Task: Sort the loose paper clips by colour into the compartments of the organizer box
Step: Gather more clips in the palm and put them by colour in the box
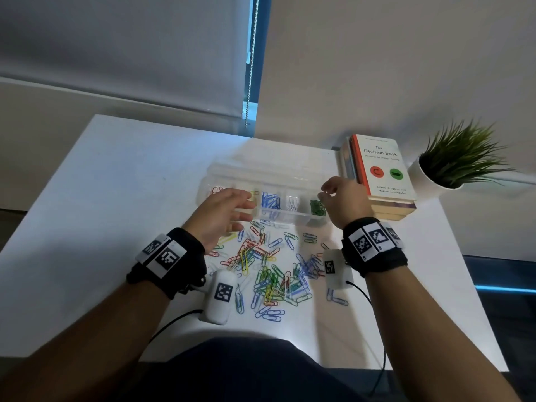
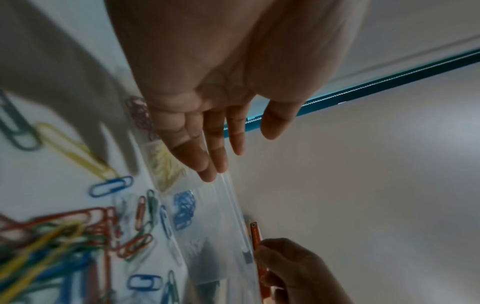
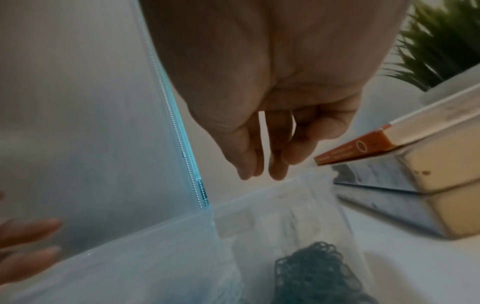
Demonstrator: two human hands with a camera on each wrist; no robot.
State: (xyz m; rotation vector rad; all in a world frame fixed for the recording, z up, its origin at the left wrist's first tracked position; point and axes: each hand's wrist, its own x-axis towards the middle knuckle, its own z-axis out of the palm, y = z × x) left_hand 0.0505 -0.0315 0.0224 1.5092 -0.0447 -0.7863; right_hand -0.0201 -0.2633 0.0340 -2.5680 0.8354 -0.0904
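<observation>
A clear organizer box [image 1: 290, 216] lies on the white table [image 1: 87, 198], its lid [image 1: 261, 172] open toward the back. Its compartments hold red clips [image 1: 216, 190], yellow clips [image 2: 166, 166], blue clips [image 1: 271, 200], white clips [image 1: 293, 203] and green clips [image 1: 317, 207]. My left hand [image 1: 243, 204] hovers over the box's left half with straight fingers [image 2: 207, 164] and holds nothing. Above the green compartment [image 3: 314, 273] hangs my right hand [image 1: 327, 192], its fingers [image 3: 278, 164] loosely bent, with no clip showing in them. A mixed pile of loose clips [image 1: 269, 268] lies in front of the box.
A stack of books [image 1: 383, 175] stands right beside the box's right end, close to my right hand. A potted plant [image 1: 461, 158] sits at the far right. The wall and a window blind [image 1: 116, 53] run behind the table.
</observation>
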